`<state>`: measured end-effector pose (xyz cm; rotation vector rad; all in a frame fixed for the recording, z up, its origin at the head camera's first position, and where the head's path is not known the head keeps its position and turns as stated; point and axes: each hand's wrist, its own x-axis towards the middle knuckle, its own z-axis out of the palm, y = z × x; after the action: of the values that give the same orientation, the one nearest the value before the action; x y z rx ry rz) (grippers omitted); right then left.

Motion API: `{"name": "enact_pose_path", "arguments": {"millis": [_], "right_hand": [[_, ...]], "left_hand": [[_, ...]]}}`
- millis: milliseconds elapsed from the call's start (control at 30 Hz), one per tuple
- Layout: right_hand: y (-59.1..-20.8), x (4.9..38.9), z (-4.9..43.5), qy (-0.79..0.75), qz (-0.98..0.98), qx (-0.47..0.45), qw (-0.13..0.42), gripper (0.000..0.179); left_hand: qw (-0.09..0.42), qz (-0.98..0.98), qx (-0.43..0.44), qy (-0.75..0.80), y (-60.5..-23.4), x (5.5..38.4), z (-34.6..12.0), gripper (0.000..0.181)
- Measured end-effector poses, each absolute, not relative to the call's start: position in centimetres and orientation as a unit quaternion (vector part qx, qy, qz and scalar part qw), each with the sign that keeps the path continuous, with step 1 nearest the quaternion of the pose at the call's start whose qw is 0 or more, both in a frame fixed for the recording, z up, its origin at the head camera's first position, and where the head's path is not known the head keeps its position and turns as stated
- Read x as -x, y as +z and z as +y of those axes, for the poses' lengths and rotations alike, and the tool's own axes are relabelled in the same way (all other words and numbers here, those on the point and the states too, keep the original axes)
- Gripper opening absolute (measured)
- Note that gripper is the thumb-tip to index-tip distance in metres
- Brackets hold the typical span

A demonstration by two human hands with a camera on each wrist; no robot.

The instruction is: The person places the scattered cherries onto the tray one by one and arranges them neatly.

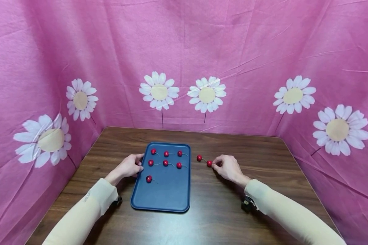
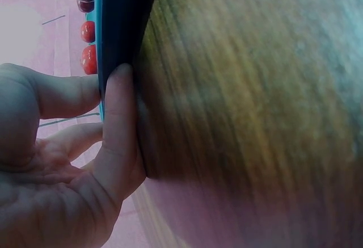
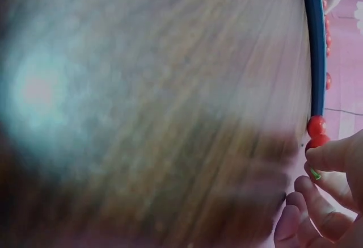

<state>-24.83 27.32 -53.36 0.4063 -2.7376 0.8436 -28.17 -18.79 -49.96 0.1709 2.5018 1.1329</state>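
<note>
A dark blue tray [image 1: 168, 195] lies on the wooden table with several red cherries on it, two rows at its far end and a single cherry [image 1: 149, 179] nearer at the left. My left hand [image 1: 128, 166] grips the tray's left rim; in the left wrist view its thumb and fingers [image 2: 118, 112] meet at that edge. Right of the tray, my right hand [image 1: 230, 167] pinches a cherry [image 1: 209, 163] by its stem side. A green stem tip [image 3: 315, 174] shows between the fingers in the right wrist view. Another cherry [image 1: 199, 158] lies beside it, closer to the tray.
Brown wood-grain table [image 1: 214, 221] surrounds the tray. A pink curtain [image 1: 184, 41] with large white daisies hangs along the back and both sides of the table. Dark wrist straps sit at both sleeves.
</note>
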Motion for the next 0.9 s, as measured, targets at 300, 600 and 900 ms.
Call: {"name": "enact_pose_path", "arguments": {"millis": [300, 600, 900], "right_hand": [[-51.4, 24.2, 24.7, 0.283, -0.947, -0.122, 0.094, 0.005], [-49.6, 24.5, 21.2, 0.306, -0.934, -0.158, 0.091, 0.005], [-49.6, 24.4, 16.6, 0.297, -0.933, -0.193, 0.062, 0.005]], "left_hand": [[0.19, 0.894, -0.064, 0.402, -50.0, 28.1, -18.8, 0.074], [0.188, 0.889, -0.07, 0.411, -50.1, 28.3, -18.8, 0.075], [0.192, 0.89, -0.065, 0.407, -49.9, 28.3, -18.8, 0.075]]}}
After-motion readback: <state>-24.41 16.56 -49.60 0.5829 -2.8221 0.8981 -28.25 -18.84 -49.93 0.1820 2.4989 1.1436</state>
